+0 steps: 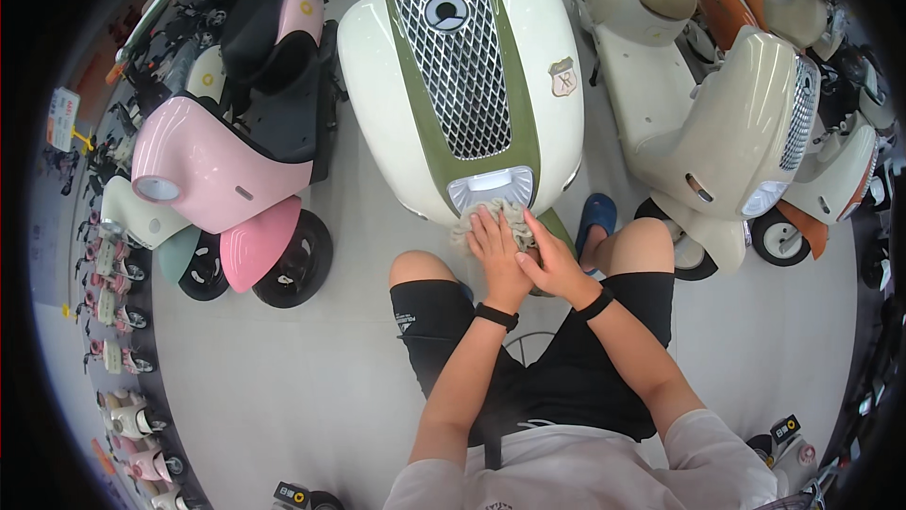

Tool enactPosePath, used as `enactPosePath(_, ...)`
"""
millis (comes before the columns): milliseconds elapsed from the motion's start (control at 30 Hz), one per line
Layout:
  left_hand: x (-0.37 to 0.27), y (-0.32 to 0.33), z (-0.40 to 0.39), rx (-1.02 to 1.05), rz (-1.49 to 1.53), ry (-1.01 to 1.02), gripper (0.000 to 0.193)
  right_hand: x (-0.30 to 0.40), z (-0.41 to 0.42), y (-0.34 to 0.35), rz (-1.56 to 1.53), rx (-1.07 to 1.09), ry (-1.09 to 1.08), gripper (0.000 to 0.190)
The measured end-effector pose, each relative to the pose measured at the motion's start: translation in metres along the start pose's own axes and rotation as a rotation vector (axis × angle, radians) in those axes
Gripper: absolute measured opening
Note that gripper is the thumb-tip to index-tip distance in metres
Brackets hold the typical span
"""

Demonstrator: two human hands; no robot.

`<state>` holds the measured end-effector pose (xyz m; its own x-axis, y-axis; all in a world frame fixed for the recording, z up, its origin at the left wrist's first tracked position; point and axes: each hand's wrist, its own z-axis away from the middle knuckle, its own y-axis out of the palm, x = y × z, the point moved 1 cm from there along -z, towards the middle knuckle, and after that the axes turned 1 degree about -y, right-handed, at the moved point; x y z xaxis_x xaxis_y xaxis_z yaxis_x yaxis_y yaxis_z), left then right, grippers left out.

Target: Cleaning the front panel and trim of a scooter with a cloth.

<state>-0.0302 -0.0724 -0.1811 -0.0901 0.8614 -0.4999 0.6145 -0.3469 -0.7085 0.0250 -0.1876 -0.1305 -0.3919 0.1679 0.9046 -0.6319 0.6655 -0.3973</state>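
A crumpled beige-grey cloth (521,225) lies against the lower front of a white and green scooter, just under its clear headlight (492,184). My left hand (497,255) presses flat on the cloth with its fingers over it. Close beside it, my right hand (559,262) has its index finger along the cloth's edge and its thumb near the back of my left hand. Its other fingers are partly hidden. The scooter's white front panel (382,99) carries a green stripe, a chrome mesh grille (463,85) and a small shield badge (563,77).
A pink scooter (205,135) stands to the left with its black front wheel (294,262) turned outward. On the right is a cream scooter (722,106), with orange-trimmed ones beyond. My knees straddle the green front fender (559,227). Small scooters line the left wall.
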Motion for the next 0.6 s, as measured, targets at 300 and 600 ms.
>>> enactPosePath(300, -0.03, 0.011, -0.009, 0.307, 0.175, 0.101, 0.07, -0.024, 0.006, -0.016, -0.04, -0.31, -0.036, 0.076)
enactPosePath(600, -0.021, -0.012, -0.039, 0.091, -0.257, 0.232, 0.063, -0.014, -0.002, -0.003, 0.188, -0.427, -0.199, 0.064)
